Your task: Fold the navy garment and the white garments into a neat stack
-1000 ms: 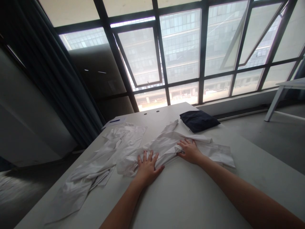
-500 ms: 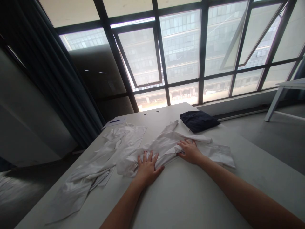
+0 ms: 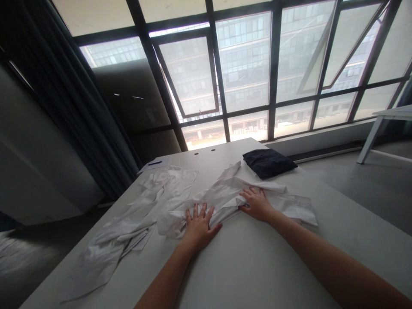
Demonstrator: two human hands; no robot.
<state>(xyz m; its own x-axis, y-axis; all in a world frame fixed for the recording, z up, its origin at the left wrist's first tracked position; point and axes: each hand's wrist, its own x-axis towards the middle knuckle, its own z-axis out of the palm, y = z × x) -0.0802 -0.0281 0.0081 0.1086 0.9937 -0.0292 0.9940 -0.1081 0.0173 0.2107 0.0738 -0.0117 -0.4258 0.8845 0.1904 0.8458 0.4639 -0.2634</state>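
A crumpled white garment (image 3: 227, 193), probably a shirt, lies across the middle of the white table (image 3: 257, 266). My left hand (image 3: 199, 225) rests on its near left part, fingers spread and palm down. On its right part lies my right hand (image 3: 255, 204), with the fingers stretched over the cloth and the thumb near a fold. The cloth under both palms is hidden. Left of my left hand, a second rumpled white garment (image 3: 128, 227) stretches from the table's far side toward its near left edge.
A folded dark navy cloth (image 3: 269, 163) sits at the table's right edge. Paper with a dark blue pen (image 3: 155, 163) lies at the far left corner. Beyond are large windows, some tilted open, and a dark curtain (image 3: 83, 98). Another white table (image 3: 376, 128) stands at the right.
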